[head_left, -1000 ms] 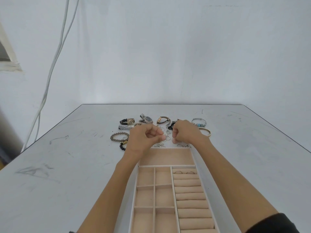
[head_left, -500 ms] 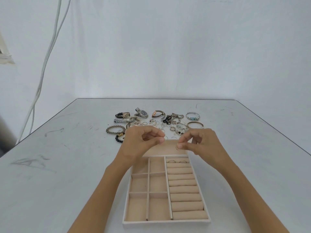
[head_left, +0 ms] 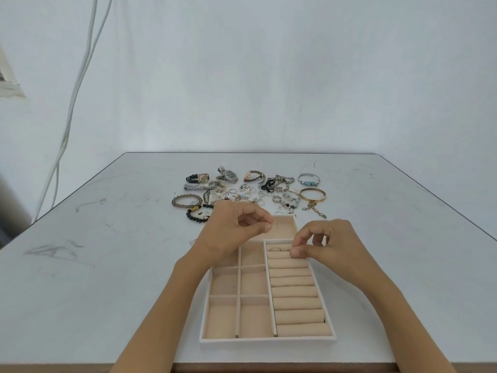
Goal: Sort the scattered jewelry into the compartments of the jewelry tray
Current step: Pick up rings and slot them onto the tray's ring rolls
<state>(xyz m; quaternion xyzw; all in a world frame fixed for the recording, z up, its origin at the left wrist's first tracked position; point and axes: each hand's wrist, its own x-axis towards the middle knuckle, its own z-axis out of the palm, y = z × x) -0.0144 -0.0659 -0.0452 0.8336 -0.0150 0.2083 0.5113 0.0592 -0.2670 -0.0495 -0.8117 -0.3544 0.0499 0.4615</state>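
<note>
A beige jewelry tray (head_left: 269, 341) lies near the table's front edge, with square compartments on its left and ring rolls (head_left: 293, 292) on its right. My left hand (head_left: 236, 230) hovers over the tray's far end and pinches a thin ring (head_left: 275, 224) between thumb and forefinger. My right hand (head_left: 325, 246) is over the top ring rolls, thumb and forefinger pinched at a slot; what they pinch is hidden. One ring (head_left: 274, 249) sits in the top roll slot. Scattered jewelry (head_left: 252, 192) lies beyond the tray.
In the pile are watches (head_left: 228, 175), a brown bead bracelet (head_left: 186, 200), a black bead bracelet (head_left: 196, 215), a gold bangle (head_left: 312, 195) and a blue-beaded bangle (head_left: 308, 179). White cables (head_left: 72, 103) hang on the wall at left.
Both hands came back from the jewelry pile to the tray. My right hand dropped to the top ring rolls, and the view tilted so the whole tray shows.
</note>
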